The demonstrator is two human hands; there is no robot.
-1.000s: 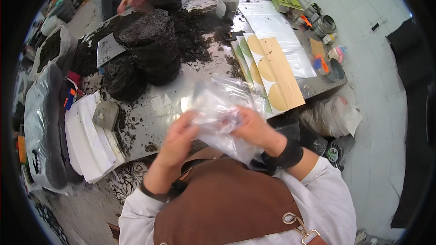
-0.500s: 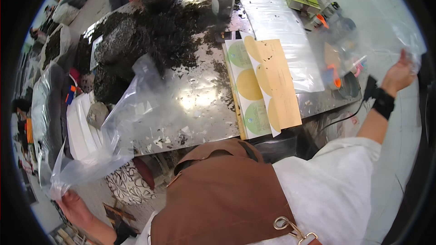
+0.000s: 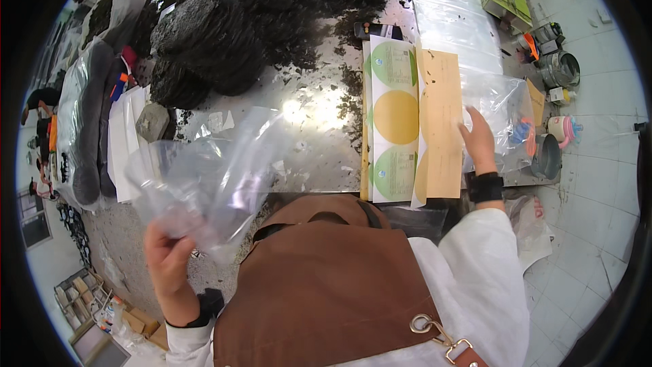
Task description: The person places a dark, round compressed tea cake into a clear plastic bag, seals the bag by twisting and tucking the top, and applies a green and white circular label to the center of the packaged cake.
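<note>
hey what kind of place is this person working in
Probably a small packing workshop for pressed dark cakes, maybe tea: a steel table strewn with crumbs, stacked dark cakes, round label sheets and clear bags.

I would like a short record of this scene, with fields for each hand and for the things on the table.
left hand: raised, grips a crumpled clear plastic bag
right hand: rests on another clear plastic bag at the table's right edge
table: shiny metal, scattered with dark crumbs
centre: sheet of round stickers, beside a tan envelope
far left: stacked dark round cakes
</note>
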